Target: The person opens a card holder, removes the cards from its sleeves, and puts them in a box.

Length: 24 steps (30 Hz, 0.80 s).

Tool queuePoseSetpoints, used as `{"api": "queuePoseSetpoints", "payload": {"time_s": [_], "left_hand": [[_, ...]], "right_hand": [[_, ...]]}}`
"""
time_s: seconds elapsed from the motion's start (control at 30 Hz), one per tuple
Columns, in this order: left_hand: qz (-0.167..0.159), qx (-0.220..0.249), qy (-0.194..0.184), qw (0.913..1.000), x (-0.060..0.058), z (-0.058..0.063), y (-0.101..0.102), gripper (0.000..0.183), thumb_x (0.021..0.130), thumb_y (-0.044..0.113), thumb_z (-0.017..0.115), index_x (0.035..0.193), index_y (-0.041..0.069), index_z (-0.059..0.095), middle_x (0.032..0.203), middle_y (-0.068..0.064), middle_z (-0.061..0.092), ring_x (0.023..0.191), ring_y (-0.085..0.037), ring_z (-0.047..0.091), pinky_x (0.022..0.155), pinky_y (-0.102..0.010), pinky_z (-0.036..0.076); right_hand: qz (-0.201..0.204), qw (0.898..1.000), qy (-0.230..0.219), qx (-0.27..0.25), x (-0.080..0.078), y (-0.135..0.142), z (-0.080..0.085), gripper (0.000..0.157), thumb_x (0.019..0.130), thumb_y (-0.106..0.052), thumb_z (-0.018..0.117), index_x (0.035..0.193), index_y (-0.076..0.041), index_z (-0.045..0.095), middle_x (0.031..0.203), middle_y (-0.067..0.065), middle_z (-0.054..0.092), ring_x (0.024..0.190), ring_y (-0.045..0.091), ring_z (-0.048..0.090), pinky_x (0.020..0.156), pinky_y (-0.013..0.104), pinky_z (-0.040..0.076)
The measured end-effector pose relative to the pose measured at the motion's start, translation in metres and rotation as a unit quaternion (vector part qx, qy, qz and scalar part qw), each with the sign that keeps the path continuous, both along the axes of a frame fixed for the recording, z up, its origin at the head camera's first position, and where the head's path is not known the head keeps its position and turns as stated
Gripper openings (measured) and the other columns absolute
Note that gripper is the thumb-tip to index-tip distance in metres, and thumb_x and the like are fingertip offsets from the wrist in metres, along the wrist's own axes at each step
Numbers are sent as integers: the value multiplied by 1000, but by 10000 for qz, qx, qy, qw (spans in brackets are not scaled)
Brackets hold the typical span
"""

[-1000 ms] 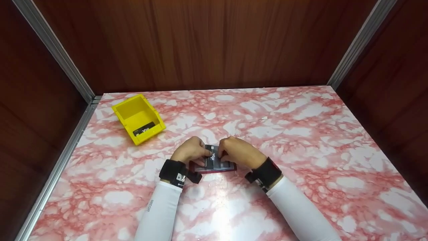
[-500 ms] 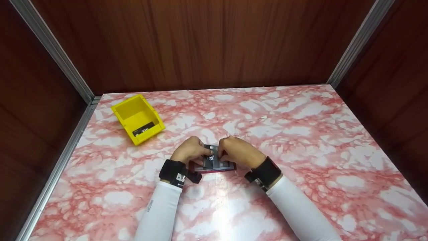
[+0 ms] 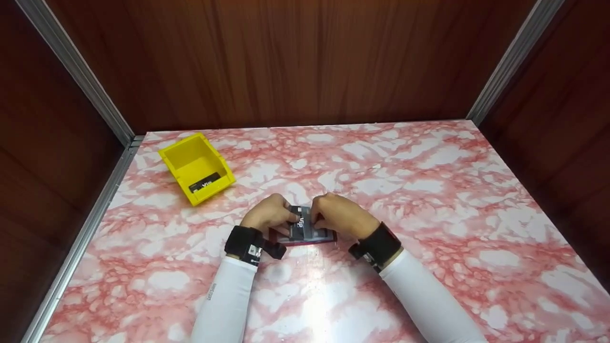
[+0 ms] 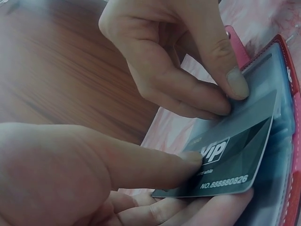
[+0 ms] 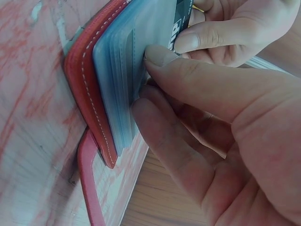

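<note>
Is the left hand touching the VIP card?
Touching. Left wrist view: the left hand pinches the VIP card, thumb on its face, fingers under its lower edge.

Enclosed recording booth, wood-grain panel walls (image 3: 286,62) and aluminium corner posts (image 3: 76,71) surrounding pink marbled tabletop (image 3: 429,200), yellow parts bin (image 3: 196,167) sitting on it

In the head view both hands are covering most of the card holder (image 3: 305,237), so only its near red edge and a bit of the dark card (image 3: 300,224) are showing. The left wrist view is cutting off the holder (image 4: 282,141) at the right edge, and the card's (image 4: 225,160) lower left corner is lying behind the left thumb (image 4: 141,165). The label in the yellow bin (image 3: 196,167) is probably another card (image 3: 206,182), but it is showing too small to tell.
</note>
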<state>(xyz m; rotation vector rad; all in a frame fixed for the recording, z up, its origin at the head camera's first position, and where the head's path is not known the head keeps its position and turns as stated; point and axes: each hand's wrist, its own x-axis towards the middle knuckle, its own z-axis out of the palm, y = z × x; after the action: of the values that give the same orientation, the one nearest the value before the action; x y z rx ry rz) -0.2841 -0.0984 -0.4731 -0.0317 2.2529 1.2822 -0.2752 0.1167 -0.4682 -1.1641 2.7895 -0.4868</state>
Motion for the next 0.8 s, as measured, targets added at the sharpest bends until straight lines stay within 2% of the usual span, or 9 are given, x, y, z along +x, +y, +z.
{"api": "queuePoseSetpoints", "payload": {"time_s": [0.13,0.3,0.5,0.8], "left_hand": [[-154,64,14,9999,-2,0,-4,10,100,3,70,91,5,66,91,-6,68,60,-11,70,60,-23,62],[-295,-83,53,9995,-4,0,-8,3,100,4,69,99,2,68,93,-6,70,62,-11,71,62,-23,62],[-428,-138,70,9990,-3,2,-12,11,100,4,68,109,-2,68,100,-10,71,70,-14,74,67,-24,64],[-376,-33,124,9992,-2,6,-20,17,93,0,68,110,-2,68,105,-13,73,68,-16,73,67,-27,64]], "right_hand": [[-24,10000,-17,20,-1,0,0,7,90,-8,87,96,-9,85,101,6,80,94,21,77,86,37,64],[-57,9999,-83,46,-1,-1,0,8,89,-8,87,97,-10,85,102,6,81,95,21,77,87,37,64],[-46,9999,-96,14,-1,-1,-1,8,89,-8,87,97,-10,85,102,6,81,95,20,77,86,36,64],[-114,9998,-191,1,-1,-1,0,7,90,-9,87,97,-9,85,103,6,81,94,21,76,85,36,64]]}}
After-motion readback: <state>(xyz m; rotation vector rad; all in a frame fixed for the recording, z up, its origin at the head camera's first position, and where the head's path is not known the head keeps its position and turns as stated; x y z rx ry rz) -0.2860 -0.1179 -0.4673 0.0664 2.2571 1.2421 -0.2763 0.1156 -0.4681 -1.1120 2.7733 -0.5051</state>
